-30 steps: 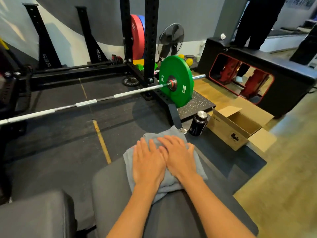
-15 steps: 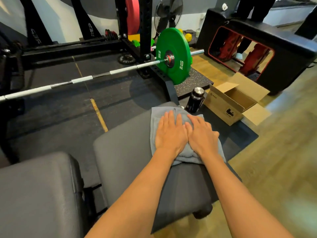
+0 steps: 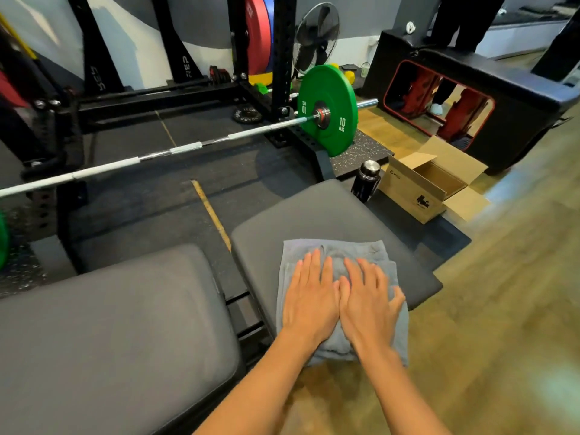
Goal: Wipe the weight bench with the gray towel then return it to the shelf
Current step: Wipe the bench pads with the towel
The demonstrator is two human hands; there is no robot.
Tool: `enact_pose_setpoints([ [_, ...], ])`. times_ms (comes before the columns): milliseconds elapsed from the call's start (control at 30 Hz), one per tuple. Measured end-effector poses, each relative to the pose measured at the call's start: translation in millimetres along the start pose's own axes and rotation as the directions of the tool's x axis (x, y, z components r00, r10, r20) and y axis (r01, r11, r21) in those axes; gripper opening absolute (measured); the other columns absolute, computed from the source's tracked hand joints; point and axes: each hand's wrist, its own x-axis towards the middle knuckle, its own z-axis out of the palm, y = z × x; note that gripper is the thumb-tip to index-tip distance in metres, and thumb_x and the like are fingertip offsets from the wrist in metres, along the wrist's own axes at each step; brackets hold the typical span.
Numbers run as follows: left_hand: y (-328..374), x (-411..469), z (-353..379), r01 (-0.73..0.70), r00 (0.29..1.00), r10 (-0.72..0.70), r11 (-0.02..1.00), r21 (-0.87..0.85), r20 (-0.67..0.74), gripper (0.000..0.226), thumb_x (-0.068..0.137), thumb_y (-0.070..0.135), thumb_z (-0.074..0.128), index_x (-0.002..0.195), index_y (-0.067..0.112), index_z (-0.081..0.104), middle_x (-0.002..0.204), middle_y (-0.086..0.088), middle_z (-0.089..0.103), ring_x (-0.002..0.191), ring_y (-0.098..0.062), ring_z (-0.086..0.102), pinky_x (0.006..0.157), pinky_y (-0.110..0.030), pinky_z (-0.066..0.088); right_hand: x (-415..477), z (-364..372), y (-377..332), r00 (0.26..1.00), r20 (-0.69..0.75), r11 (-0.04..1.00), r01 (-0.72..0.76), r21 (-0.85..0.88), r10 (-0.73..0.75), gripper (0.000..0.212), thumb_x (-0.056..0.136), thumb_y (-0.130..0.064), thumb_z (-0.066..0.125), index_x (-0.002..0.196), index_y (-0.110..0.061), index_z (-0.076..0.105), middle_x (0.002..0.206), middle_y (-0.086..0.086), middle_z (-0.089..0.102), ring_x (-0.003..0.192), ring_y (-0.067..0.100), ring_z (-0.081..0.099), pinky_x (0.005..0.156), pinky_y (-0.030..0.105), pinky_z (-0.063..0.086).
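The gray towel [image 3: 340, 251] lies folded on the near edge of the weight bench seat pad [image 3: 314, 211], its near part hanging over the edge. My left hand [image 3: 309, 296] and my right hand [image 3: 367, 301] lie side by side flat on the towel, fingers straight, pressing it onto the pad. The bench's longer back pad [image 3: 110, 324] is to the left, separated by a gap. No shelf is in view.
A barbell [image 3: 157, 155] with a green 10 kg plate [image 3: 328, 109] rests in the black rack behind the bench. A black bottle [image 3: 365, 180] and an open cardboard box [image 3: 430, 183] stand on the floor beyond the seat pad. Wooden floor lies to the right.
Both hands have dragged the towel from the far end of the seat pad back to its near edge, staying flat on it throughout.
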Motion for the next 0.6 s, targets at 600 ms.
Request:
enact_pose_setpoints([
  [600,-151,132,-23,0.373,0.917,-0.395,0.894,-0.247,-0.046,0.057,0.098,0.041,0.011,0.141,0.019,0.042,0.149,-0.002,0.042,0.143,-0.022,0.027,0.119,-0.042,0.015,159,82,-160,0.931,-0.143,0.936,0.346,0.063,-0.334,0.033,0.084,-0.042,0.037,0.083,-0.03,0.067,0.097,-0.009,0.066,0.098,0.017,0.061,0.088,0.052,0.039],
])
